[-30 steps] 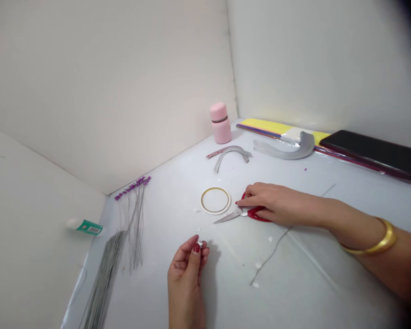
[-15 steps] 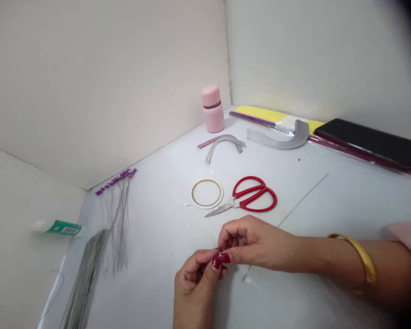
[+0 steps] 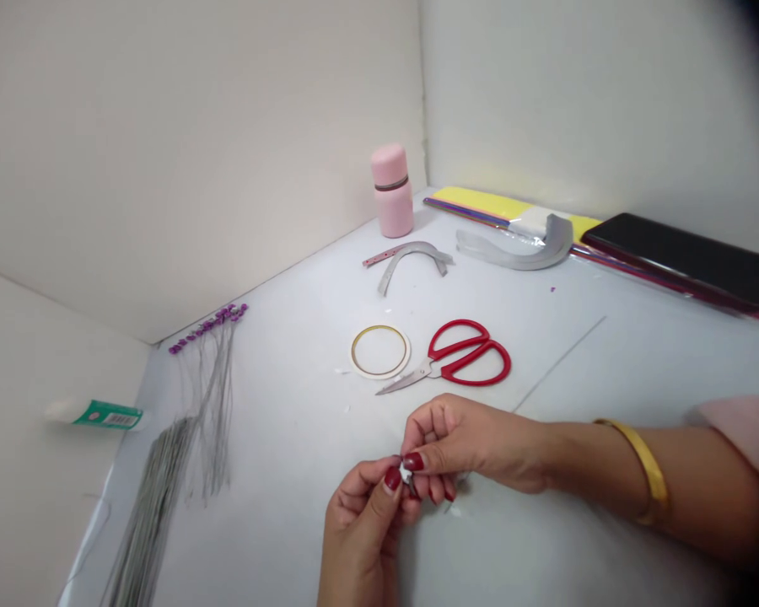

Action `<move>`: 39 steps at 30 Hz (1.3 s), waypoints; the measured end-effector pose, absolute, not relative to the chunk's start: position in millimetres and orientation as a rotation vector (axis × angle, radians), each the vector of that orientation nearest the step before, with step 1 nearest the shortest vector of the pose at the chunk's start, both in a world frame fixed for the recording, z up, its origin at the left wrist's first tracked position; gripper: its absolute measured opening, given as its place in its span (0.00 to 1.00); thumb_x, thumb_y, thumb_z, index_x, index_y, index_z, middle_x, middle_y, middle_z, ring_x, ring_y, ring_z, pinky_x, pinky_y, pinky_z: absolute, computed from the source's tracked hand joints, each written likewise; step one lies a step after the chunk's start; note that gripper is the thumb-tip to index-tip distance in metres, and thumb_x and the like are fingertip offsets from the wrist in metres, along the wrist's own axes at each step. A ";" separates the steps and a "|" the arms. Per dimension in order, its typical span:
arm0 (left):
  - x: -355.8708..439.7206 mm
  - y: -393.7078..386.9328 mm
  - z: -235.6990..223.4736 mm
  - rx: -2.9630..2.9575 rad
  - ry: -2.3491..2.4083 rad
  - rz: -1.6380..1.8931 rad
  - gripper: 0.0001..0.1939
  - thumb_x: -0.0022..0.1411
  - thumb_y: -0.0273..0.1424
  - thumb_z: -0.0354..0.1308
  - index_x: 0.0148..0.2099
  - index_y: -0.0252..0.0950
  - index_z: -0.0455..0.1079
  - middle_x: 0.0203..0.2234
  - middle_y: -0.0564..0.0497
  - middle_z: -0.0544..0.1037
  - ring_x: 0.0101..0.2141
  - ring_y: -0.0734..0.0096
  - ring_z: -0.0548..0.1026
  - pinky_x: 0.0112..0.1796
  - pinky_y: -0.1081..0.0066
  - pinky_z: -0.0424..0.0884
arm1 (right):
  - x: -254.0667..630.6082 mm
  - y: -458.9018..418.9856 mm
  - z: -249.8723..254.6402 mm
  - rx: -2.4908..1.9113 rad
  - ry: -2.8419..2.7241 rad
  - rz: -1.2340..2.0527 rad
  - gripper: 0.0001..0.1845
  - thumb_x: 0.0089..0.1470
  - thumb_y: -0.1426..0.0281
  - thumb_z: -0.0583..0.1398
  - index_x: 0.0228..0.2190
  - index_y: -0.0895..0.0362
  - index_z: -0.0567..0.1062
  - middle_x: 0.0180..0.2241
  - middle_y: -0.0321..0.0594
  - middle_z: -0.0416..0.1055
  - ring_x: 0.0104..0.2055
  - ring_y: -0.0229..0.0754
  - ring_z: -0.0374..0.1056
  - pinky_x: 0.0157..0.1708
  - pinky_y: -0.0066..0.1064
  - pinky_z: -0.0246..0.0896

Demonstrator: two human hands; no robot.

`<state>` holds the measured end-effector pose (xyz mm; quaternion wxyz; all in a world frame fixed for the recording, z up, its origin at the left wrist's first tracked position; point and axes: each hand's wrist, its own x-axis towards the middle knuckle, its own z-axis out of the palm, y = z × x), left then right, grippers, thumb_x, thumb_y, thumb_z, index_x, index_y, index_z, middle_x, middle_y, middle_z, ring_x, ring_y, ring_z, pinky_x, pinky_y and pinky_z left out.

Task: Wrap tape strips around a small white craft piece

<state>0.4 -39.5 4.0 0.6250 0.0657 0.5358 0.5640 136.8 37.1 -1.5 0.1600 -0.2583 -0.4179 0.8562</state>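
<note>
My left hand and my right hand meet at the near middle of the table, thumbs and forefingers pinched together. Between their tips shows a small white-and-dark piece, mostly covered by the fingers, so its kind is unclear. A thin grey wire lies on the table and passes beneath my right hand. Just beyond the hands are red-handled scissors, resting slightly open, and a roll of white tape lying flat beside their blades.
At left lie a bundle of grey wires, purple-tipped wires and a green-and-white tube. Toward the back are a pink bottle, curved grey strips, a larger curved grey piece, coloured sheets and a black phone.
The fingertips have parted slightly, and more of the white-and-dark piece shows between them. My right hand's lower fingers have uncurled a little. The view has shifted slightly.
</note>
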 end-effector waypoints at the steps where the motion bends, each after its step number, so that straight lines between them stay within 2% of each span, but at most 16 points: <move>1: 0.5 -39.4 3.5 0.153 1.229 1.303 0.13 0.30 0.28 0.72 0.23 0.31 0.76 0.16 0.51 0.77 0.17 0.83 0.71 0.20 0.86 0.68 | 136.7 37.1 -1.6 -0.739 -1.197 2.445 0.13 0.44 0.65 0.64 0.27 0.64 0.70 0.22 0.38 0.71 0.21 0.30 0.65 0.22 0.21 0.58; 6: 1.3 -40.3 2.5 0.230 1.238 1.318 0.12 0.33 0.29 0.71 0.24 0.31 0.76 0.15 0.51 0.77 0.16 0.84 0.70 0.20 0.86 0.67 | 136.2 36.2 -0.4 -0.784 -1.187 2.441 0.14 0.42 0.65 0.65 0.25 0.63 0.70 0.21 0.37 0.71 0.21 0.30 0.64 0.21 0.21 0.57; 13: -2.5 -41.3 1.3 0.354 1.230 1.315 0.11 0.38 0.30 0.69 0.28 0.32 0.77 0.18 0.50 0.78 0.19 0.81 0.72 0.24 0.84 0.69 | 136.1 38.2 4.0 -0.814 -1.097 2.489 0.13 0.42 0.67 0.65 0.25 0.63 0.70 0.20 0.36 0.70 0.20 0.29 0.63 0.20 0.18 0.55; 23: -1.0 -41.9 2.5 0.515 1.269 1.344 0.10 0.41 0.31 0.68 0.30 0.36 0.77 0.22 0.51 0.78 0.26 0.74 0.73 0.32 0.77 0.69 | 136.3 36.8 4.3 -0.800 -1.003 2.546 0.12 0.44 0.66 0.63 0.24 0.63 0.69 0.19 0.35 0.70 0.19 0.27 0.63 0.19 0.17 0.54; 27: -0.9 -42.4 2.3 0.610 1.277 1.367 0.07 0.44 0.32 0.66 0.28 0.36 0.77 0.19 0.53 0.76 0.26 0.74 0.72 0.30 0.77 0.68 | 136.7 35.2 3.8 -0.789 -1.063 2.529 0.13 0.45 0.66 0.63 0.25 0.64 0.70 0.21 0.36 0.70 0.20 0.28 0.63 0.20 0.18 0.54; 39: -7.1 -42.1 -3.7 0.729 1.314 1.331 0.07 0.49 0.33 0.62 0.31 0.36 0.77 0.21 0.52 0.74 0.24 0.74 0.70 0.29 0.76 0.67 | 135.1 33.6 4.7 -0.792 -1.285 2.336 0.17 0.43 0.60 0.63 0.26 0.63 0.70 0.23 0.37 0.70 0.21 0.30 0.63 0.20 0.20 0.55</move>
